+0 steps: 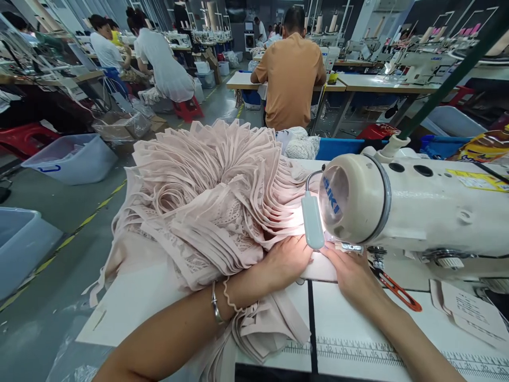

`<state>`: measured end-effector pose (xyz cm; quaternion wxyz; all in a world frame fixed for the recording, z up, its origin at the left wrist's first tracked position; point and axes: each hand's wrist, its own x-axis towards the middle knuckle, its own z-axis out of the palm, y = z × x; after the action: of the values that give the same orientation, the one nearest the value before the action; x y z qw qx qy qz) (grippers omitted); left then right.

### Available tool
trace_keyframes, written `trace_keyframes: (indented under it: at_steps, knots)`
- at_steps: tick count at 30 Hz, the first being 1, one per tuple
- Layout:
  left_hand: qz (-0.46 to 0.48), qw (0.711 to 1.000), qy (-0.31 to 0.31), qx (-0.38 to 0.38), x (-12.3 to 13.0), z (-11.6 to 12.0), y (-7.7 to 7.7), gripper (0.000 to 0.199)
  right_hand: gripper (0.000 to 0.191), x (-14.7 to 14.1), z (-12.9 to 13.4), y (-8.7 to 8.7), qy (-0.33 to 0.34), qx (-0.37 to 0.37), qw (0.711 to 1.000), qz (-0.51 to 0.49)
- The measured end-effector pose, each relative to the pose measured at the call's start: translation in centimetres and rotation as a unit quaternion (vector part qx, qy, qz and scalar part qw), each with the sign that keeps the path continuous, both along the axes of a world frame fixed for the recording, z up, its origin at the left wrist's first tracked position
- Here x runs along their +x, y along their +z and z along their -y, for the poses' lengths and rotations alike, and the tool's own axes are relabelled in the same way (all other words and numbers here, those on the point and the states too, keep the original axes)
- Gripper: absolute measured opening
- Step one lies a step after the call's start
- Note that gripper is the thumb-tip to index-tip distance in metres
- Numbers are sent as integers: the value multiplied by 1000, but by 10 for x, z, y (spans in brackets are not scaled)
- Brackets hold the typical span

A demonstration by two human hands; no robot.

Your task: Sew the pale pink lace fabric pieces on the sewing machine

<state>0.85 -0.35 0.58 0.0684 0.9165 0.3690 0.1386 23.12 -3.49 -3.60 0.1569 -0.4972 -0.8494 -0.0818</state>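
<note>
A large fanned heap of pale pink lace fabric pieces [207, 185] covers the left of the sewing table. My left hand [289, 258] rests on pink fabric beside the sewing machine head [358, 196], its fingers hidden partly by the small lamp [313, 220]. Across from it my right hand [350, 268] reaches under the machine head, fingers stretched out on the pink cloth. The needle area is hidden behind the lamp and machine. More folded pink pieces [270, 323] hang below my left wrist.
Orange-handled snips [401, 294] lie right of my right hand, with a written paper tag [473, 313] farther right. A ruler strip [358, 353] runs along the table front. Plastic bins [71, 159] stand on the floor at left. A person in an orange shirt [294, 79] sits ahead.
</note>
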Motion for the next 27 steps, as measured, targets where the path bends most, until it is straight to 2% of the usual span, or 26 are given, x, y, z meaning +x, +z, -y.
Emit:
trace_keyframes:
  at_steps: [3, 7, 11, 14, 16, 18, 22, 27]
  knots:
    - [-14, 999, 23, -41, 2, -1, 5, 3, 62, 1, -1, 0, -1, -12, 1000, 9]
    - [-12, 998, 39, -46, 4, -1, 3, 8, 57, -2, -2, 0, -14, -3, 1000, 14]
    - [-14, 998, 55, 24, 5, 5, -8, 7, 48, -3, -10, -5, -76, 25, 996, 46]
    - [-50, 994, 18, 95, 6, 10, -15, 14, 37, 1, -21, -7, -78, 20, 995, 58]
    - [-73, 991, -9, 114, 6, 9, -16, 21, 35, 3, -24, -6, -74, 25, 996, 49]
    - [-59, 994, 1, 91, 6, 4, -14, 23, 38, 3, -23, -2, -68, 33, 996, 50]
    - [13, 998, 59, 9, 5, -12, -3, 19, 44, -5, -13, 4, -45, 29, 997, 57]
    - [74, 994, 50, -65, 3, -19, 5, 16, 46, -5, -7, 2, -16, 43, 999, 30]
